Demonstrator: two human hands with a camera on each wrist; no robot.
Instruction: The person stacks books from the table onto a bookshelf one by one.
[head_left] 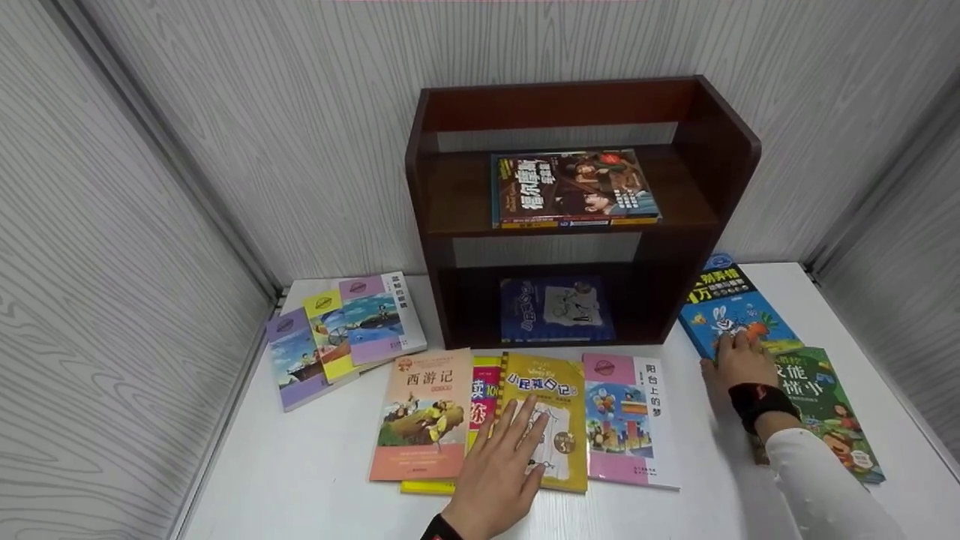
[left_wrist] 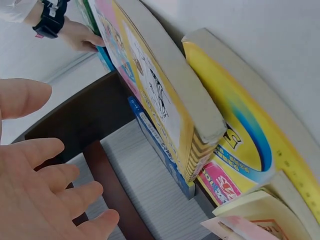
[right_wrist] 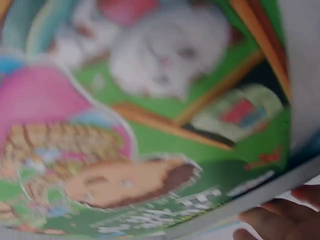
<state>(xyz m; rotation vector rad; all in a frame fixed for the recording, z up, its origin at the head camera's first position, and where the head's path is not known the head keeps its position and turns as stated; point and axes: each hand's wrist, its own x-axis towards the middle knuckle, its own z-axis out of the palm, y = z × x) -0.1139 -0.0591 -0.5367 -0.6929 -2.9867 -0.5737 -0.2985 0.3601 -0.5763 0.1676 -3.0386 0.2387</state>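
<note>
My left hand (head_left: pixel 499 469) is held over the yellow comic-style book (head_left: pixel 551 390) in the front row, fingers straight and slightly spread. In the left wrist view, this hand (left_wrist: pixel 50 195) shows a gap from the covers. On the right, my other hand (head_left: pixel 742 367) has its fingertips on the lower part of a blue book (head_left: pixel 731 311) with a rabbit on its cover. Just below that wrist lies a green book (head_left: pixel 836 409), partly hidden by the forearm. It fills most of the right wrist view, with the right hand (right_wrist: pixel 285 217) at the lower corner.
A dark wooden shelf (head_left: pixel 566 229) stands at the back, with stacked brown-covered books (head_left: pixel 574 187) above and a dark blue book (head_left: pixel 555 311) below. An orange book (head_left: pixel 424 420) and a pink-white book (head_left: pixel 630 420) flank the yellow one. Three books (head_left: pixel 379 315) fan out left.
</note>
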